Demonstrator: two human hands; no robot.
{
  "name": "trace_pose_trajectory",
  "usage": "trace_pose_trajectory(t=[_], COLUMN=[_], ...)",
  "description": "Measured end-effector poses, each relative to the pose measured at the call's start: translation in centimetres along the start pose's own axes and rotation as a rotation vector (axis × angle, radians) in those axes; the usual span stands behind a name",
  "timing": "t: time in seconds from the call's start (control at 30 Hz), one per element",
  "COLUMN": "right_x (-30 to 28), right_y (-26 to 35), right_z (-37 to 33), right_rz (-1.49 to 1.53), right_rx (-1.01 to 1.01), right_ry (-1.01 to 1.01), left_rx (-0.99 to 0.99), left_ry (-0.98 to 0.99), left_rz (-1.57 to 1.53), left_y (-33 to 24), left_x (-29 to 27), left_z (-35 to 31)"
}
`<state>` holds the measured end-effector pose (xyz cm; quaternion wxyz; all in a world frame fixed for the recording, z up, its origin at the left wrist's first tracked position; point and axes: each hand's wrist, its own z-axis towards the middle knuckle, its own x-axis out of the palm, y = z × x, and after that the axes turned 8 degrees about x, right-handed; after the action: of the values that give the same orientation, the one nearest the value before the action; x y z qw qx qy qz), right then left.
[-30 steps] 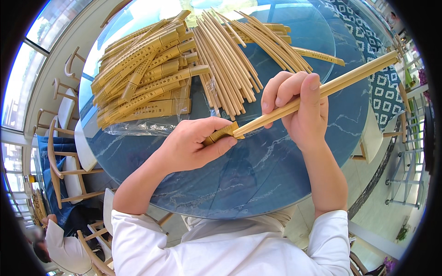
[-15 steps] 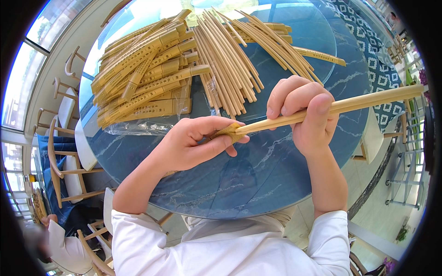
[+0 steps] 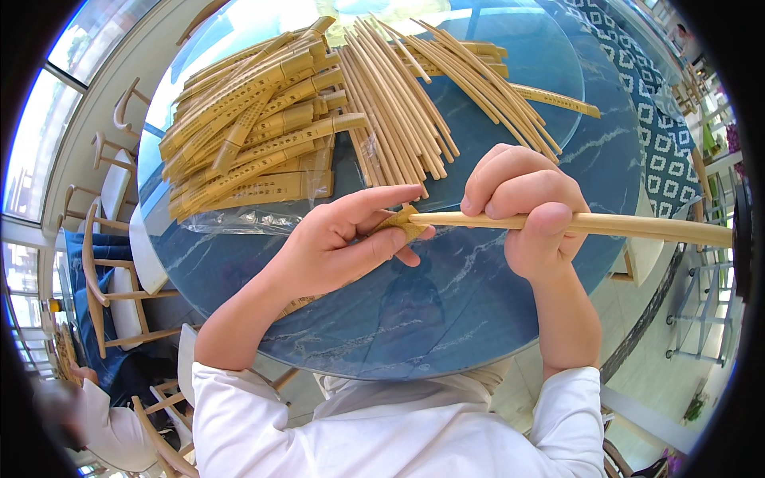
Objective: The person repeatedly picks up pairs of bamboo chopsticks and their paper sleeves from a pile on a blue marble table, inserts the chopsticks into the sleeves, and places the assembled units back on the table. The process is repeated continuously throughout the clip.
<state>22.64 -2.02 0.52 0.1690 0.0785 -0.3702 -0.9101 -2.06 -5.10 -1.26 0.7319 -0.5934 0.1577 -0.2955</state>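
Observation:
My left hand [image 3: 339,243] pinches a brown paper chopstick sleeve [image 3: 405,226] near its mouth, the index finger lifted off it. The rest of the sleeve passes beneath the palm and shows again by the wrist. In my right hand [image 3: 532,209] is a pair of pale wooden chopsticks [image 3: 637,225], held almost level between thumb and bent fingers. Their left tips are at the sleeve's mouth; how far in they reach, I cannot tell. Beyond my hands lie a pile of printed brown sleeves [image 3: 255,119] and a bundle of loose chopsticks [image 3: 394,103].
More loose chopsticks [image 3: 486,84] lie across other sleeves at the back right. Clear plastic wrap [image 3: 239,221] sits under the pile's near edge. Everything rests on a round blue marbled table [image 3: 478,319]. Wooden chairs [image 3: 100,271] stand at the left, where another person [image 3: 115,430] sits.
The chopsticks have swung from slanting up to the right to nearly level, their right ends lower. My left index finger has lifted and straightened. More of the sleeve shows by my left wrist.

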Motion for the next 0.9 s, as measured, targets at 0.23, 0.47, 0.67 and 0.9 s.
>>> trace_pose_trajectory(t=[0.23, 0.47, 0.67, 0.9], right_x=[0.0, 0.8, 1.6, 1.3], right_y=[-0.1, 0.8, 1.1, 0.8], right_z=[0.1, 0.2, 0.9, 1.1], right_rz=[0.033, 0.169, 0.200, 0.345], right_rx=[0.042, 0.250, 0.587, 0.702], right_ry=[-0.022, -0.092, -0.284, -0.321], left_rx=[-0.058, -0.024, 0.088, 0.071], left_ry=[-0.064, -0.052, 0.040, -0.014], left_rz=[0.034, 0.099, 0.375, 0.217], left_y=[-0.7, -0.8, -0.6, -0.8], left_x=[0.7, 0.9, 0.0, 0.3], left_z=[-0.2, -0.4, -0.9, -1.0])
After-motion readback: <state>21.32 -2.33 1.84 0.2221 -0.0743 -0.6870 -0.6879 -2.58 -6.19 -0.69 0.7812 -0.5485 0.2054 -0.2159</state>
